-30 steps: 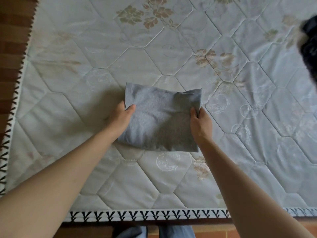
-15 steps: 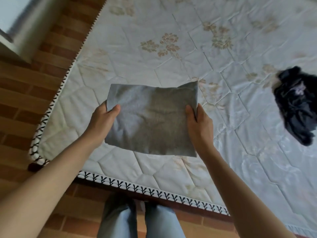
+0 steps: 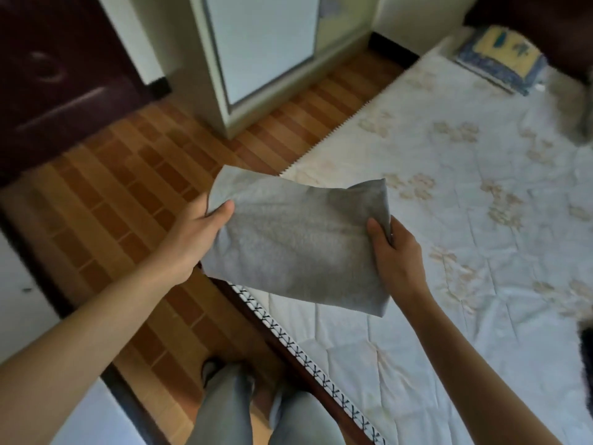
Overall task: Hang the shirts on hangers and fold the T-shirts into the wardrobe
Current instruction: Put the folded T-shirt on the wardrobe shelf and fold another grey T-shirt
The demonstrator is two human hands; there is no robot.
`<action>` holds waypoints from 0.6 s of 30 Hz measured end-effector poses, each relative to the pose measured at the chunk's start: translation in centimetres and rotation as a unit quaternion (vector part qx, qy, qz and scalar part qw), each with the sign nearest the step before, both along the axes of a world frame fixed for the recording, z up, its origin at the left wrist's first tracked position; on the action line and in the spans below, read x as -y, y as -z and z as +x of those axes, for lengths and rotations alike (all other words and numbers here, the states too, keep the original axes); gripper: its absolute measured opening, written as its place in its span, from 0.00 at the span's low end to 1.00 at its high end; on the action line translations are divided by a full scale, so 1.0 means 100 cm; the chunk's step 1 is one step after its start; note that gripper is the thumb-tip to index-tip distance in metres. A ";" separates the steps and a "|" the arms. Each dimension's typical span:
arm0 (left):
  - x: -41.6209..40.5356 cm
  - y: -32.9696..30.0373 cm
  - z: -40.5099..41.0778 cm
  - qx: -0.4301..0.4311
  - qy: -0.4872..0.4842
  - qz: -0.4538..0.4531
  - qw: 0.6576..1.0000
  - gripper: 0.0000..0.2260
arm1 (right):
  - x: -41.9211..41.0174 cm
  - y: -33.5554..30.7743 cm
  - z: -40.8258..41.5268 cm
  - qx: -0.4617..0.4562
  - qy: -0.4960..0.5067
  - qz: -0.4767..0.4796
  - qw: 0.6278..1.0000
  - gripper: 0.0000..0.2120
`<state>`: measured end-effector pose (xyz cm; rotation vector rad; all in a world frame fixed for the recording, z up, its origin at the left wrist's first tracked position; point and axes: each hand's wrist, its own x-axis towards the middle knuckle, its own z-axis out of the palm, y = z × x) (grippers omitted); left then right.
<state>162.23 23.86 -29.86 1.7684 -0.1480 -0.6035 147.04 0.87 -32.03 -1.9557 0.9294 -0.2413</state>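
Note:
A folded grey T-shirt (image 3: 298, 242) hangs in the air over the corner of the mattress (image 3: 465, 252), held flat between both hands. My left hand (image 3: 195, 232) grips its left edge, thumb on top and fingers underneath. My right hand (image 3: 394, 252) grips its right edge the same way. A pale wardrobe (image 3: 256, 49) with a light sliding door stands ahead at the top middle, across the floor.
Wood-pattern floor (image 3: 112, 203) lies between me and the wardrobe. A dark door (image 3: 57, 75) is at the top left. A blue and yellow pillow (image 3: 500, 56) lies at the bed's far end. Dark cloth (image 3: 585, 358) shows at the right edge. A white surface (image 3: 25, 300) is at my left.
Both hands have lifted the folded T-shirt off the mattress. The view has swung left, bringing the floor, door and wardrobe into sight.

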 end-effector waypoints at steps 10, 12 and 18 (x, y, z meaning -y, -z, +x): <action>-0.178 -0.097 0.069 0.088 -0.152 -0.021 0.984 0.06 | -0.155 -0.103 0.148 0.132 -0.095 0.044 0.986 0.10; -0.219 -0.113 0.087 0.107 -0.165 -0.025 0.980 0.05 | -0.191 -0.118 0.178 0.154 -0.114 0.046 0.980 0.12; -0.314 -0.139 0.132 0.145 -0.218 -0.017 0.965 0.07 | -0.276 -0.155 0.251 0.192 -0.181 0.088 0.961 0.12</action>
